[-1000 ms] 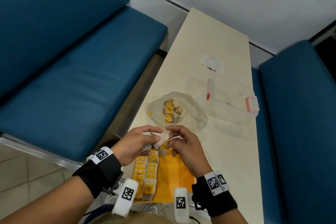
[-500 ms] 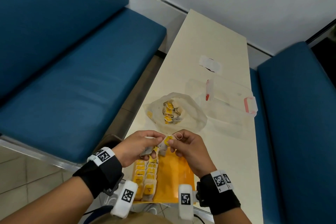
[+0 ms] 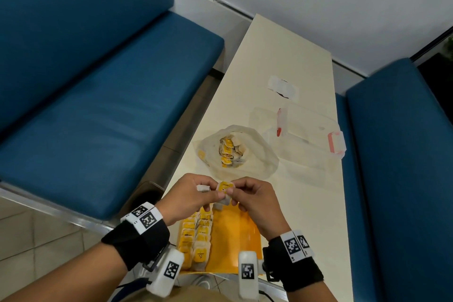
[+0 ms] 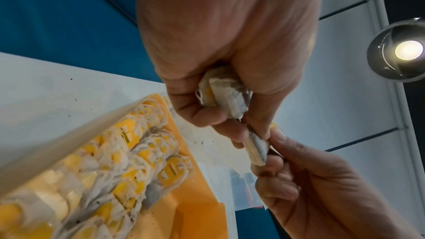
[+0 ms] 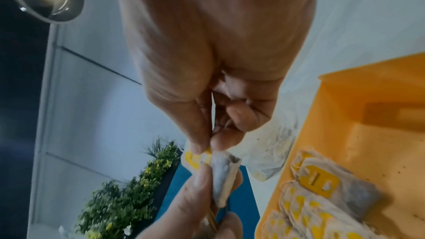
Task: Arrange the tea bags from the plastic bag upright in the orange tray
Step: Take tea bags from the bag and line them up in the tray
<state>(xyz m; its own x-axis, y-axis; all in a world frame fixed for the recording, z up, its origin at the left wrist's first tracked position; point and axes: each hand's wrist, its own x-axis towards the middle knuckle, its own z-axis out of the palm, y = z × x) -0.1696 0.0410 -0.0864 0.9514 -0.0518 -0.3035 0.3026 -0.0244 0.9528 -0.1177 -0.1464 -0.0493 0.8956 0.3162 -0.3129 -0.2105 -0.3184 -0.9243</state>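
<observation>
Over the far end of the orange tray [image 3: 235, 235], my left hand [image 3: 191, 196] and right hand [image 3: 255, 193] pinch one tea bag [image 3: 225, 190] between them, its yellow tag up. In the left wrist view my left hand [image 4: 230, 43] also grips a small bunch of tea bags [image 4: 223, 90] in its palm. My right hand [image 5: 218, 61] pinches the tea bag [image 5: 223, 172] by its tagged end. Two rows of tea bags [image 3: 196, 235] stand along the tray's left side. The open plastic bag [image 3: 257, 154] with more tea bags [image 3: 230, 152] lies just beyond my hands.
A clear lidded box [image 3: 306, 140] with red latches sits right of the plastic bag. A small white wrapper [image 3: 283, 86] lies farther back on the cream table [image 3: 282, 44]. Blue benches [image 3: 98, 105] flank the narrow table. The tray's right half [image 3: 242, 247] shows bare orange.
Both hands stayed together above the tray's far end. The tea bag between them has been turned, and its yellow tag now faces up.
</observation>
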